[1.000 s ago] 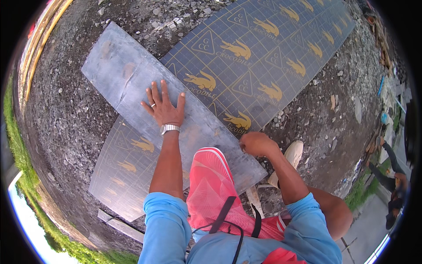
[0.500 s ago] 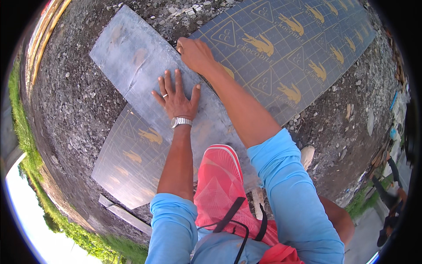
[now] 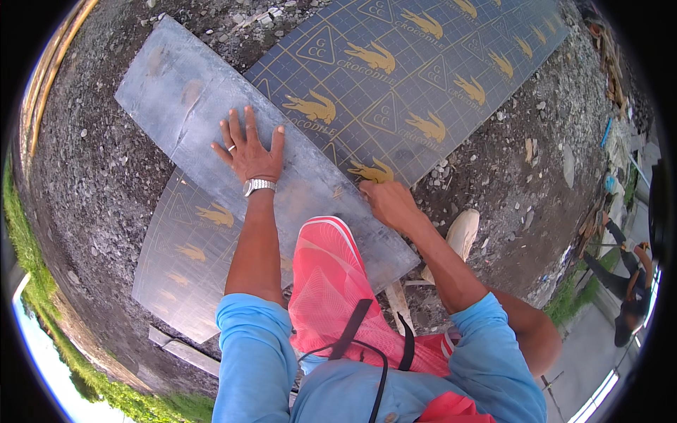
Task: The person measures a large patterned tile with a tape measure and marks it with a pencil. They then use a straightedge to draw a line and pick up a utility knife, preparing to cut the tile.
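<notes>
A long grey board (image 3: 169, 74), worn and stained, lies diagonally across a dark sheet (image 3: 437, 81) with yellow grid lines and animal figures. My left hand (image 3: 252, 156) lies flat on the board's middle, fingers spread, a ring and a metal watch on it. At the board's right edge, closer to its near end, my right hand (image 3: 390, 204) is closed and touches the sheet beside that edge. Whatever its fingers may hold is hidden. The sheet shows on both sides of the board.
My pink-clad knee (image 3: 328, 257) is over the board's near part, and a pale shoe (image 3: 462, 236) stands to the right. Gravelly soil (image 3: 92, 190) surrounds the sheet. Wood strips (image 3: 185, 351) lie at lower left, long poles (image 3: 60, 63) at upper left. Another person (image 3: 626, 282) is far right.
My right hand has slid along the board's right edge from its far part toward its near end. My left hand stays flat at the same spot on the board.
</notes>
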The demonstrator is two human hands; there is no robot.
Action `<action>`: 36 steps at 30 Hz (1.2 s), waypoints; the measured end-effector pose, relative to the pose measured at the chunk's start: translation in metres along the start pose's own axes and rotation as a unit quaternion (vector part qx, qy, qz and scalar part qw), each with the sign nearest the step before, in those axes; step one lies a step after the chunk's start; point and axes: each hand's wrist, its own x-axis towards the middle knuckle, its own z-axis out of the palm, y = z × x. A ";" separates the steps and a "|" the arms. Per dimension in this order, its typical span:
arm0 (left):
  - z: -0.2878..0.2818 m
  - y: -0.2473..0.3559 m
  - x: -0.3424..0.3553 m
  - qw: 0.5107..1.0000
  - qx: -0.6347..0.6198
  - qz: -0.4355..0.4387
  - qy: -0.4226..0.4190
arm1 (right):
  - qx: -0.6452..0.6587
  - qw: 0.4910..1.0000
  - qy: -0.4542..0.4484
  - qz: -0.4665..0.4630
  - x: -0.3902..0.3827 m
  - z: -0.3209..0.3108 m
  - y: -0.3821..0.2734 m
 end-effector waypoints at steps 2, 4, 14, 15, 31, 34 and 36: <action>0.002 -0.001 -0.001 1.000 0.016 -0.010 -0.019 | -0.084 0.974 -0.197 0.066 -0.063 -0.001 0.033; 0.004 -0.001 -0.001 1.000 -0.008 0.005 0.007 | -0.107 0.954 -0.272 0.074 -0.074 -0.008 0.049; 0.003 -0.001 -0.001 1.000 0.012 -0.008 -0.004 | 0.237 0.953 0.177 -0.069 0.177 -0.035 -0.068; 0.002 0.000 0.000 1.000 0.005 -0.001 0.010 | 0.219 0.950 0.203 -0.091 0.204 -0.037 -0.084; 0.014 -0.009 -0.004 0.998 -0.042 0.016 0.038 | 0.019 0.972 0.142 -0.186 0.163 -0.023 -0.060; 0.018 -0.011 -0.005 0.998 -0.037 0.016 0.043 | -0.010 0.997 0.001 -0.081 -0.006 0.006 0.024; 0.019 -0.011 -0.006 0.998 -0.033 0.022 0.051 | -0.224 0.919 -0.324 0.009 -0.106 0.016 0.066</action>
